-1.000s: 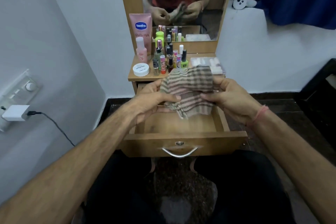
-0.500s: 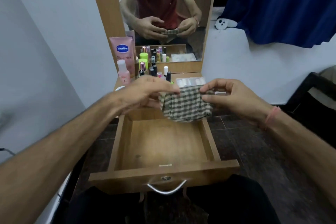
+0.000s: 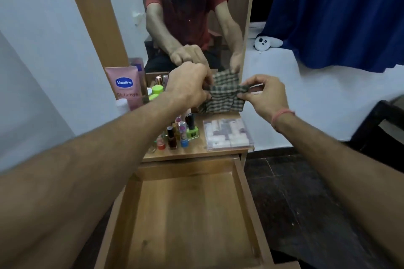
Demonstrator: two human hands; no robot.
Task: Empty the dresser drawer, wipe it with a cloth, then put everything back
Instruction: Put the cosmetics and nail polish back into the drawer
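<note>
Both hands hold the checked cloth (image 3: 223, 98) stretched above the worktop (image 3: 196, 148). The left hand (image 3: 188, 85) grips its left end in curled fingers; the right hand (image 3: 265, 96) pinches its right edge. Below the grip, bottles (image 3: 181, 131) and a clear box (image 3: 227, 134) stand on the worktop. The drawer (image 3: 188, 214) is pulled out, showing bare wood.

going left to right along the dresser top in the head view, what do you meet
Vaseline tube → green-capped jar → cluster of nail polish bottles → clear plastic box. Above them, the left hand and right hand hold the checked cloth.
</note>
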